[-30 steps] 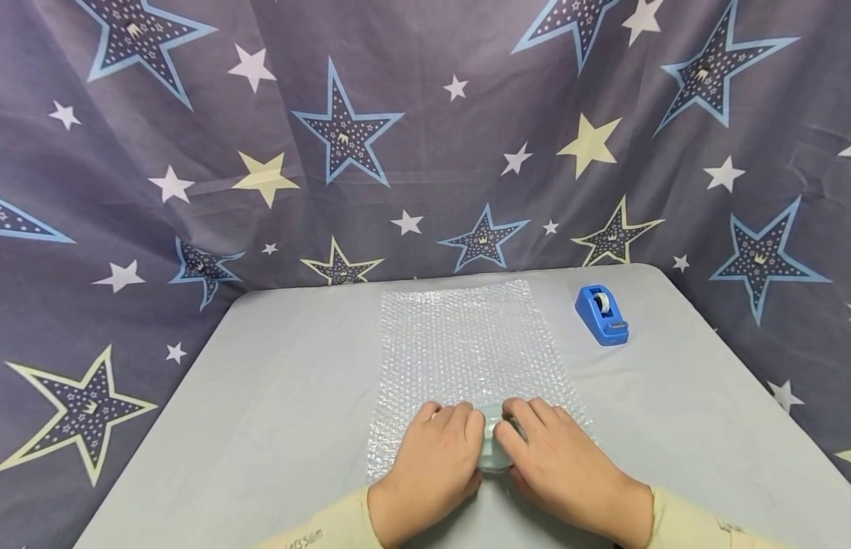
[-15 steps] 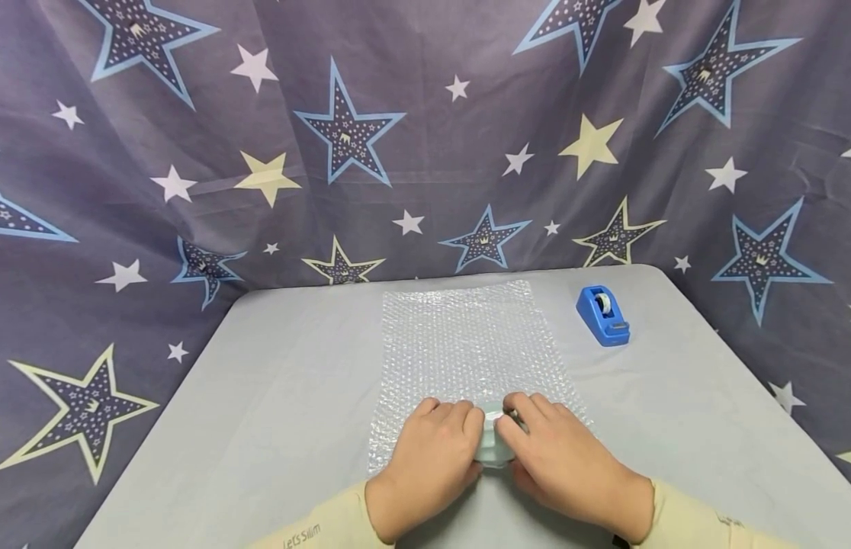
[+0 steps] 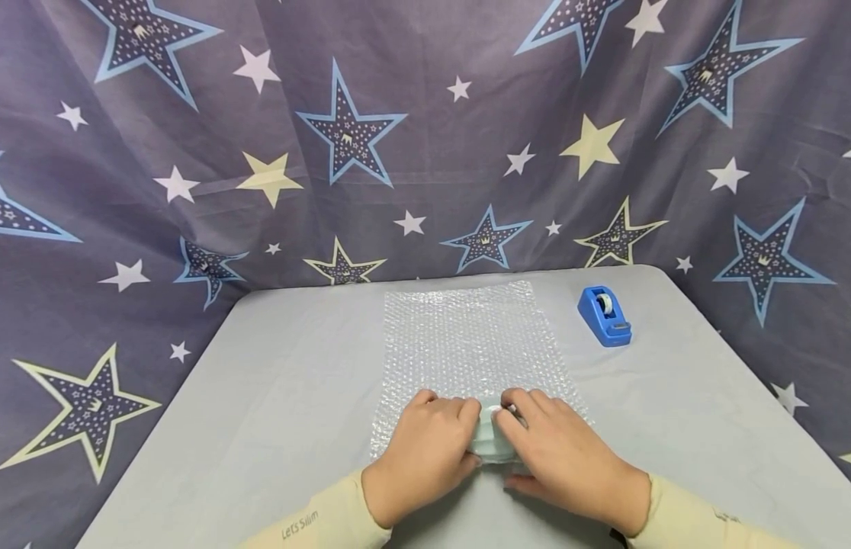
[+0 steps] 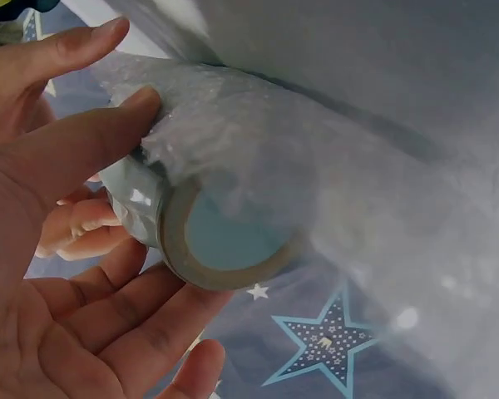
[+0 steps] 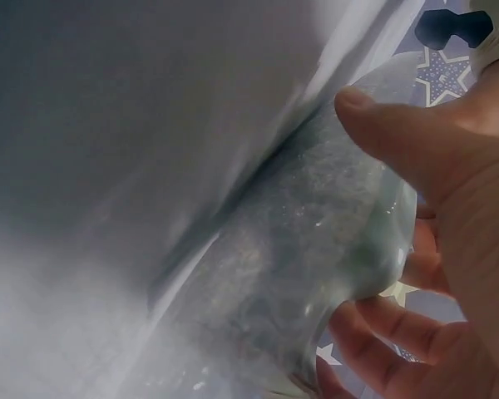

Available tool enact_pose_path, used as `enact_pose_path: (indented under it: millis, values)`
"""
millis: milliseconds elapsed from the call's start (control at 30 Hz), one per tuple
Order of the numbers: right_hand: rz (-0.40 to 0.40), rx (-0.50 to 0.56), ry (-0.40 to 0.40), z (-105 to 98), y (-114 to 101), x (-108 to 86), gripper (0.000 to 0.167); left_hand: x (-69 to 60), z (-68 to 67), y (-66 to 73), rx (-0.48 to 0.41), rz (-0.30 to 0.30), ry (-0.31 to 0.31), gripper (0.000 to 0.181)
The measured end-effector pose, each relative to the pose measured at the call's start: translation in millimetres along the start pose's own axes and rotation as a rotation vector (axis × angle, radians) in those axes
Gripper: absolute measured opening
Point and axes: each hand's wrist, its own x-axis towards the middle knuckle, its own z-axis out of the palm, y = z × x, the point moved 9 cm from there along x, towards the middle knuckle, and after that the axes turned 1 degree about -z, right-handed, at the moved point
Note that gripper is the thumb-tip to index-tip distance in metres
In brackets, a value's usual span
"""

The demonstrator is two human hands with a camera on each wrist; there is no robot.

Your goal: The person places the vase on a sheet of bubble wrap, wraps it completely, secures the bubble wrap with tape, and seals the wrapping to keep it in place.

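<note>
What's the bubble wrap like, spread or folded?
Mostly spread: the bubble wrap lies flat on the table, its near end held against a round-ended object.

Both the left hand [image 3: 422,450] and the right hand [image 3: 573,461] have edged a little toward twelve o'clock, taking the cup [image 3: 492,442] along. The bubble wrap's [image 3: 470,335] near-left edge has crept the same way. The left hand has also slid slightly toward nine, baring more cup. The right thumb [image 3: 525,486] now sits apart, at six from the cup.
</note>
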Motion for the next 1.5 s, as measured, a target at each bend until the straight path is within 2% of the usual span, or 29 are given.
enact_pose_path:
  millis: [267,667,900,1167,1500]
  values:
    - [0.032,-0.01,0.038,1,5,2.3,0.066,2.5,3.0,-4.5,-0.04,-0.004,-0.027,0.049]
    - [0.008,0.008,0.058,-1,9,11.4,0.063,6.3,8.6,-12.3,-0.045,0.003,-0.083,0.052]
    - [0.038,0.051,0.061,-4,17,16.0,0.062,11.3,8.9,-17.3,-0.036,0.0,-0.115,0.051]
    - [0.061,0.141,0.016,-4,24,24.9,0.059,13.5,9.0,-22.9,-0.048,-0.03,-0.148,0.048]
    - [0.105,0.202,-0.149,2,31,42.6,0.057,23.0,4.4,-24.9,0.003,-0.061,-0.153,0.046]
